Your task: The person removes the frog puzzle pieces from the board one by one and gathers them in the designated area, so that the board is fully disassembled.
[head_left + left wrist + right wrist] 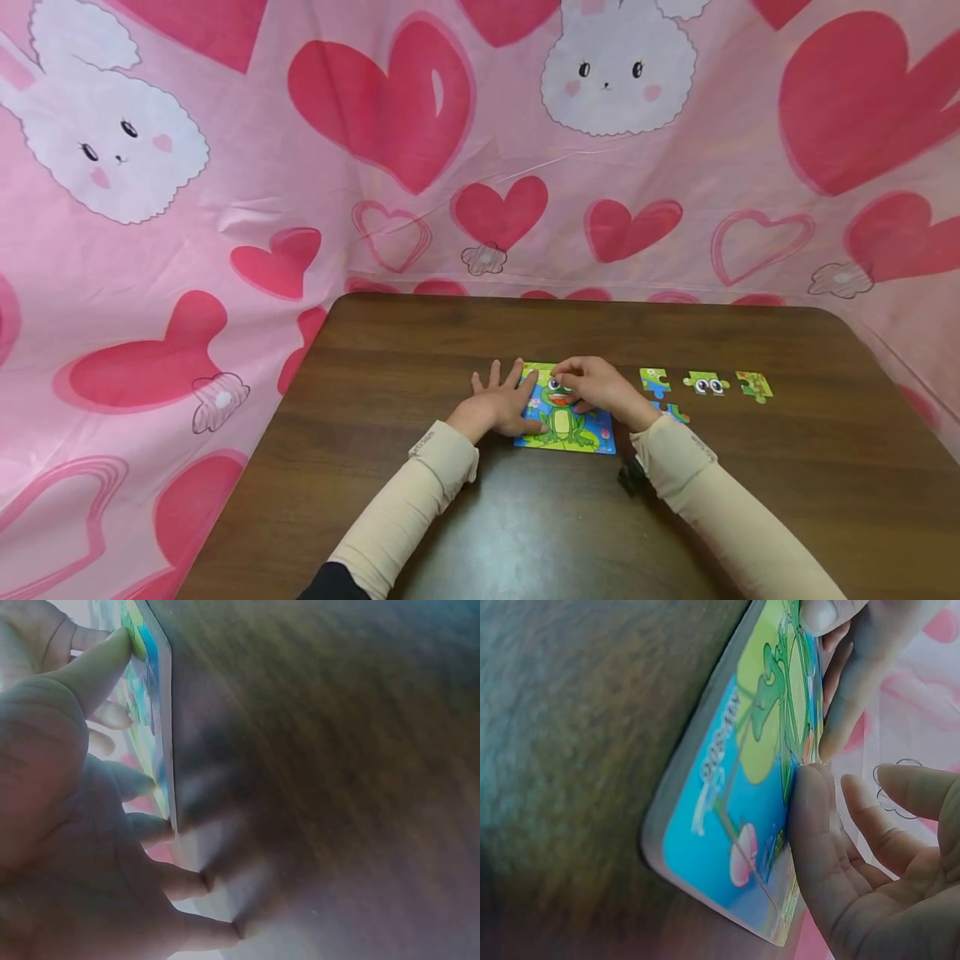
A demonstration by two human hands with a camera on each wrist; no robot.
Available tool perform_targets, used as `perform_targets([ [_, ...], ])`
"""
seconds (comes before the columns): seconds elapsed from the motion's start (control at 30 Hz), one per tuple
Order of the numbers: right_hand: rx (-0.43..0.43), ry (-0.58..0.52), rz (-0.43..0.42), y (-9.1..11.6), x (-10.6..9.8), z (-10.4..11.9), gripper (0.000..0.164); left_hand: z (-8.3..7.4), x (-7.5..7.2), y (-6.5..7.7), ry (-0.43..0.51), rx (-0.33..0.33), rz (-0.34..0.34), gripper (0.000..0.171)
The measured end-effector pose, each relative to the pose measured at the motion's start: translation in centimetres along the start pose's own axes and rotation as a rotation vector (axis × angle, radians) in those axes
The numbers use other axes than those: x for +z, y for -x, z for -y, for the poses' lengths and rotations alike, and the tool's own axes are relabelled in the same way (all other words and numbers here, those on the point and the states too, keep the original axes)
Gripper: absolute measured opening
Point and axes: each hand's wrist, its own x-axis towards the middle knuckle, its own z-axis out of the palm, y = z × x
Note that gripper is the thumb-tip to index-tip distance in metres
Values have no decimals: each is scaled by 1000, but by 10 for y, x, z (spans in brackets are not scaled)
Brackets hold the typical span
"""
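Observation:
A frog puzzle board (pixel 564 429), with a green frog on blue and yellow, lies flat on the table. My left hand (pixel 498 408) is spread over its left edge, the thumb touching the lower part and some fingers reaching past the edge onto the wood. Over the upper right of the board is my right hand (pixel 600 387), its bent fingers at the frog's head. In the right wrist view one of its fingers (pixel 814 817) rests along the picture, and the others are apart with nothing visible between them. The right hand hides part of the frog's face.
Loose puzzle pieces lie right of the board: a blue-green piece (pixel 655 382), one with two eyes (pixel 707 383), a green-orange one (pixel 754 385), and another (pixel 677 413) partly behind the right wrist. Pink heart-printed cloth (pixel 420 242) hangs behind the brown table (pixel 420 333).

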Motion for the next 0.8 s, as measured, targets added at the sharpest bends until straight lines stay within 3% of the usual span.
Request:
perform_targets([
  [0.8,-10,-3,-69,-1,3,0,30,-1,3,-4,-5,-7,-33,103],
])
